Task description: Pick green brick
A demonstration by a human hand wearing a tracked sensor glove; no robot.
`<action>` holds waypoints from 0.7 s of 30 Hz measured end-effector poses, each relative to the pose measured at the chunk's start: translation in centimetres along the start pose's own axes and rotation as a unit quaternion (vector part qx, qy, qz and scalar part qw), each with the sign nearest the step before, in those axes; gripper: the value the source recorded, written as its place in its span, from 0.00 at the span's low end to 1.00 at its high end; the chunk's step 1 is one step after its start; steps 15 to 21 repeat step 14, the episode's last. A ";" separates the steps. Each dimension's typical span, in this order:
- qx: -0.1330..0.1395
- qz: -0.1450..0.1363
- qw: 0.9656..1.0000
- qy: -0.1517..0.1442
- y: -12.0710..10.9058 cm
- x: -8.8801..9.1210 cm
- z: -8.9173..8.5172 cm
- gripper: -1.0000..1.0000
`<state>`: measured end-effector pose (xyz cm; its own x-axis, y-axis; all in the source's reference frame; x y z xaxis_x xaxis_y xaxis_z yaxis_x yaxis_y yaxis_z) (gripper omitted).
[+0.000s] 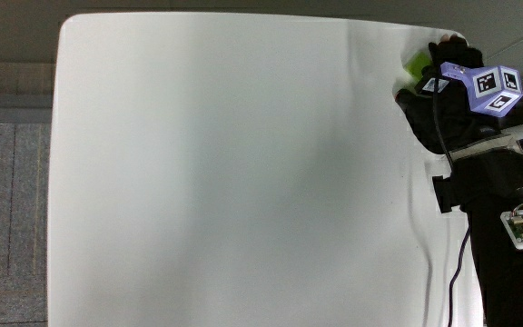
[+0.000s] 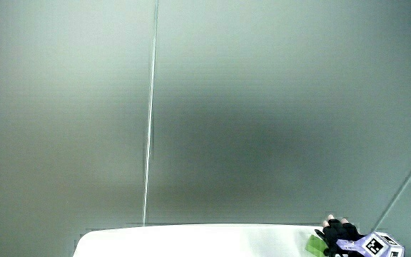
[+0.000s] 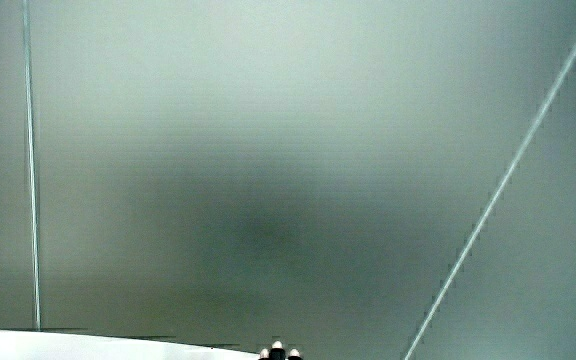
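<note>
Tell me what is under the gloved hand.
Under the hand, at the table's corner, a green brick peeks out past the glove. Most of it is covered; a side view shows its green edge too.

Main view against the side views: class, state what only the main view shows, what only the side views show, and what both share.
Only the main view shows the forearm and nearly the whole table. Only the side views show the pale wall above the table's edge. Shared by the main view and a side view: the hand at the table's corner, over the green brick, with the patterned cube on its back.
</note>
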<state>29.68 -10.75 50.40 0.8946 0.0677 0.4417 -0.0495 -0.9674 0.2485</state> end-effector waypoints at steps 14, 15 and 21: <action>0.058 0.036 0.997 -0.027 -1.1 -1.1 0.5 1.00; 0.058 0.036 0.997 -0.027 -1.1 -1.1 0.5 1.00; 0.058 0.036 0.997 -0.027 -1.1 -1.1 0.5 1.00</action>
